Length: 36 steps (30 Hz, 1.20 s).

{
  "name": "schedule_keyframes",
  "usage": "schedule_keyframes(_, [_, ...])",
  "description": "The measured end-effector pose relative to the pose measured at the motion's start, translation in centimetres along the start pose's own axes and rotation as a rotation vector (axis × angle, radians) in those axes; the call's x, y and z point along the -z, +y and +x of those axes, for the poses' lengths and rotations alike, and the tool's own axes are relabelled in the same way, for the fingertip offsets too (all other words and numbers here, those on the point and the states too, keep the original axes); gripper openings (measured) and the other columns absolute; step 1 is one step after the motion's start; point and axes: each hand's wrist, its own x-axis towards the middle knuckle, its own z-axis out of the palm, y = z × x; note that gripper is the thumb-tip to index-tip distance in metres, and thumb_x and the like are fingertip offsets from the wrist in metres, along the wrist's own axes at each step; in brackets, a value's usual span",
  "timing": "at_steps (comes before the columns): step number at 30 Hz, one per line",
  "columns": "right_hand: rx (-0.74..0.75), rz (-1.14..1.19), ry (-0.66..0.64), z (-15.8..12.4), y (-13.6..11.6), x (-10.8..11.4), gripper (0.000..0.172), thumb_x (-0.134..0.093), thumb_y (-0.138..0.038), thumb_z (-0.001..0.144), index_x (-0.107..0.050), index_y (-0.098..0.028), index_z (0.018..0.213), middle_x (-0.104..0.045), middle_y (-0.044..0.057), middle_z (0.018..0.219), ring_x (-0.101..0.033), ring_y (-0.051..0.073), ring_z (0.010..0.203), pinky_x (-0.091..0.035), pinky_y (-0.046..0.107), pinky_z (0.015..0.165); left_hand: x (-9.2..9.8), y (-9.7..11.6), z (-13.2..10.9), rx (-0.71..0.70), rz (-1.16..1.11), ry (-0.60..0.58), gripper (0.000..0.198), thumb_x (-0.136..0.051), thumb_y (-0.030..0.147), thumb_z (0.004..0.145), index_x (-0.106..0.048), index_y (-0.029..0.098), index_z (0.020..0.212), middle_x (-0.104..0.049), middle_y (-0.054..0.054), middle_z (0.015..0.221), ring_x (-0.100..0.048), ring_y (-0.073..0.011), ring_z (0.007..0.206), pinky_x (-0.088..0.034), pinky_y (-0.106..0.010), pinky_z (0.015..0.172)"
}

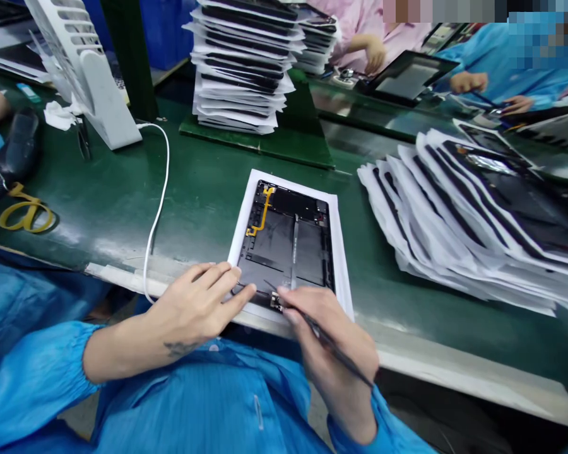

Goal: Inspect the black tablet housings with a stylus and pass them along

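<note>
Left hand [194, 309] is resting on lower edge, fingers released and spread, on open black tablet housing [286, 252] with yellow flex cable, lying on white paper sheet [341, 252] at green workbench [123, 189] edge. Right hand [331, 353] is grasping thin black pointed tool [343, 352], tip perhaps touching small metal part [275, 301].

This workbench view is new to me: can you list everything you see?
open tablet back: 1, black with yellow strip, on the paper
paper sheet: 1, white, under the tablet
panel stacks: 3, black and white, right and far side
stand: 1, white, far left
cable: 1, white, left of tablet
bench: 1, green, below all
co-workers: 2, blue and pink sleeves, across the bench
pick: 1, black, in right hand
left hand: 1, on tablet's edge
right hand: 1, at tablet's lower edge
</note>
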Motion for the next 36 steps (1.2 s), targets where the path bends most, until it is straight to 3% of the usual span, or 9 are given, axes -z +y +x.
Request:
schedule_keyframes(6, [-0.120, 0.216, -0.108, 3.0, 0.0, -1.3, 0.015, -0.061, -0.017, 0.097, -0.073, -0.023, 0.093, -0.074, 0.002, 0.089, -0.069, 0.017, 0.084, -0.056, 0.030, 0.075, 0.0, 0.9, 0.5, 0.047, 0.048, -0.025, 0.033, -0.043, 0.013, 0.102, -0.064, 0.013, 0.128, -0.069, -0.016, 0.117, -0.067, -0.0256, 0.105, -0.052, -0.037, 0.086])
schedule_keyframes(22, [0.032, 0.117, -0.166, 3.0, -0.1, -1.8, 0.017, -0.060, -0.008, 0.095, -0.071, -0.021, 0.098, -0.074, 0.003, 0.086, -0.066, 0.018, 0.082, -0.055, 0.034, 0.074, -0.4, 0.9, 0.3, 0.046, 0.007, 0.065, 0.023, -0.048, 0.012, 0.100, -0.065, 0.010, 0.115, -0.071, -0.015, 0.115, -0.069, -0.0268, 0.103, -0.053, -0.037, 0.085])
schedule_keyframes(36, [0.019, 0.133, -0.139, 3.0, -0.1, -1.6, 0.016, -0.059, -0.011, 0.096, -0.072, -0.022, 0.096, -0.075, 0.002, 0.083, -0.067, 0.018, 0.077, -0.055, 0.033, 0.070, -0.4, 0.6, 0.4, 0.042, -0.028, 0.067, 0.025, -0.050, 0.011, 0.099, -0.065, 0.009, 0.119, -0.070, -0.018, 0.115, -0.070, -0.0279, 0.103, -0.057, -0.038, 0.084])
